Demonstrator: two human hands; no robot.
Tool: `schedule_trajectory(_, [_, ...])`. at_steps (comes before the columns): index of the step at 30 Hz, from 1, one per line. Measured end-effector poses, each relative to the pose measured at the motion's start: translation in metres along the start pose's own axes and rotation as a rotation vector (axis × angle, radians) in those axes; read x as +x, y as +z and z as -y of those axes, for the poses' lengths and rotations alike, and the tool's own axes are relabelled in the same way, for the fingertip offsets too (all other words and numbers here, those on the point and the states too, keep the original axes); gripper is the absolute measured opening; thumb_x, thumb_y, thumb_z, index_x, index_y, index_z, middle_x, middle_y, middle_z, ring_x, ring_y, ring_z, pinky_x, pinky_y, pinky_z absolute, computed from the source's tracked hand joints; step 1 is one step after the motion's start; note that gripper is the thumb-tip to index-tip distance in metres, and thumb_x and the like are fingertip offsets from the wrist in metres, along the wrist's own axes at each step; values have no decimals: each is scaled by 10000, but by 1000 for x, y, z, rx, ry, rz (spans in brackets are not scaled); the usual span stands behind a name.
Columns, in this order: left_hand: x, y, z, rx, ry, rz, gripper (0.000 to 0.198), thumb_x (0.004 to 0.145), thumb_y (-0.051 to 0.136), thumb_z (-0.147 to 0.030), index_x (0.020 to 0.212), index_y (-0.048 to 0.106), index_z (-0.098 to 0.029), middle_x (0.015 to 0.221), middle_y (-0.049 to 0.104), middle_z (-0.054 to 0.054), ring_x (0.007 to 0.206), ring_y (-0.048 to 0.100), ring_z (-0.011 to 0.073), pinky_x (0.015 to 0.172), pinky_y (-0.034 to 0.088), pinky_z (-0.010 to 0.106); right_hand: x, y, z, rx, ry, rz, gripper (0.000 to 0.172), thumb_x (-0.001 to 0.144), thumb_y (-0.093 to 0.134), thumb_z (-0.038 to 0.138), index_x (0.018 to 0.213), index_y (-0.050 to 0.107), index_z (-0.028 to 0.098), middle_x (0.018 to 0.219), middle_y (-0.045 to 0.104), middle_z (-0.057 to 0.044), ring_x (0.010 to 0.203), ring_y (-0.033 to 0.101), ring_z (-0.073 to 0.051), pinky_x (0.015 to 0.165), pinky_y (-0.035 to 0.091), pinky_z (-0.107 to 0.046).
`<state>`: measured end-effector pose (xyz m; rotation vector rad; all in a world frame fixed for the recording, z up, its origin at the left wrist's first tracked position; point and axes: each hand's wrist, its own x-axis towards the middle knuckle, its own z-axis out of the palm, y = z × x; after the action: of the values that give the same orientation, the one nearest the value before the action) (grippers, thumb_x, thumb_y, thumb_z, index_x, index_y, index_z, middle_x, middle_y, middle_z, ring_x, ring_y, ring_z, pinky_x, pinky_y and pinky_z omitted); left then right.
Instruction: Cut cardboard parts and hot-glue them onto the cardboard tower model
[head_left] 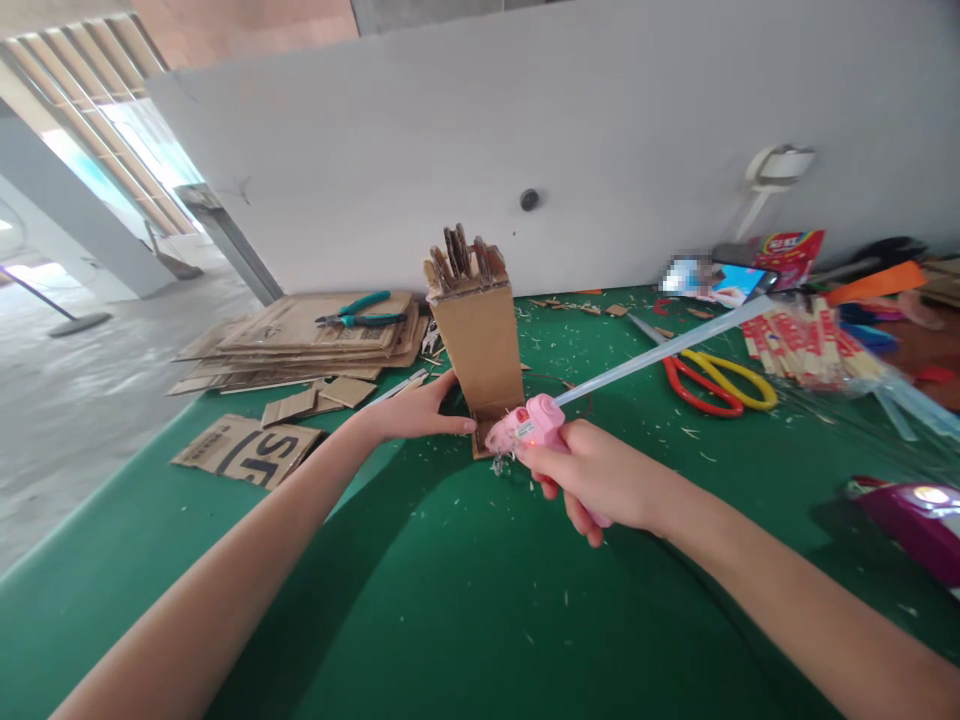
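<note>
A tall cardboard structure (480, 345) stands upright on the green tabletop, with several ragged cardboard strips (465, 255) sticking up from its top. My left hand (420, 408) steadies it low on the left side; the thumb lies across the front of the base and the other fingers reach behind, partly hidden. In my right hand (600, 470) is a pink hot glue gun (536, 425), with a long clear glue stick (660, 350) out of its back. The nozzle points at the base of the structure, close to my left thumb; whether it touches cannot be made out.
Stacked cardboard sheets (285, 335) with pliers (364, 312) on top lie at left, near a printed cardboard piece (251, 450). On the right are red-and-yellow scissors (712, 385), a phone (742, 283), wrapped sticks (802, 340) and a purple lit device (911, 525). A wall (375, 150) rises behind.
</note>
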<state>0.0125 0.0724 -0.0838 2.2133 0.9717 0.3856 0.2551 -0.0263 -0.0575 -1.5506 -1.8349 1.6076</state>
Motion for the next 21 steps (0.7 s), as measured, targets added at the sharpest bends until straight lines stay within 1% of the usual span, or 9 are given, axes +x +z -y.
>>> schedule_trajectory(3, [1,0,1,27,-41,24,839,745,641,-511,1436,252,-237,1497,319,75,1338,341,321,1071,317,459,-2,0,0,-23,-7,18,301,895,386,425,731,454,182,380,499,35,309,480,-93,342,354,-178])
schedule_trajectory(5, [1,0,3,28,-34,19,851,741,642,-514,1436,247,-220,1497,315,87,1334,345,326,1073,317,453,-4,1,1,-40,-8,20,299,898,376,419,738,465,182,376,498,35,311,477,-96,346,356,-182])
schedule_trajectory(9, [0,0,5,32,-51,29,855,745,637,-517,1436,225,-225,1500,310,82,1334,348,315,1074,321,434,-12,2,1,-146,-47,-21,357,901,359,471,776,527,182,403,514,32,347,508,-111,376,386,-201])
schedule_trajectory(11, [0,0,4,31,-69,37,883,745,633,-522,1446,191,-217,1506,297,84,1347,328,309,1084,309,427,-18,4,2,-214,-110,-38,366,909,344,483,893,569,195,477,551,33,393,529,-112,404,399,-209])
schedule_trajectory(13, [-1,0,2,30,-64,48,908,746,629,-524,1454,164,-196,1514,276,97,1359,307,302,1096,293,418,-22,5,1,-305,-229,-85,325,917,353,442,986,582,223,610,605,19,485,554,-110,468,414,-216])
schedule_trajectory(15, [-1,-1,2,32,-50,48,916,745,630,-523,1454,164,-179,1517,264,109,1366,296,296,1107,277,409,-23,7,-3,-453,-370,-169,264,910,385,374,901,597,218,711,621,-2,573,559,-114,527,404,-227])
schedule_trajectory(17, [0,-1,3,40,-52,40,906,742,634,-518,1449,180,-180,1515,268,110,1367,296,291,1114,263,411,-20,8,-8,-626,-473,-224,217,878,436,320,747,556,194,719,602,-19,604,542,-123,531,374,-241])
schedule_trajectory(19, [0,-1,4,41,-52,39,901,741,636,-515,1446,188,-177,1516,267,108,1368,294,287,1118,256,411,-15,9,-14,-786,-529,-211,192,854,466,289,695,503,189,697,572,-21,585,513,-125,513,345,-252])
schedule_trajectory(21, [0,-1,5,39,-51,44,907,743,632,-519,1448,183,-167,1515,268,113,1366,299,286,1115,261,409,-10,9,-18,-909,-564,-186,167,849,474,277,709,491,186,701,558,-18,565,489,-123,502,323,-259])
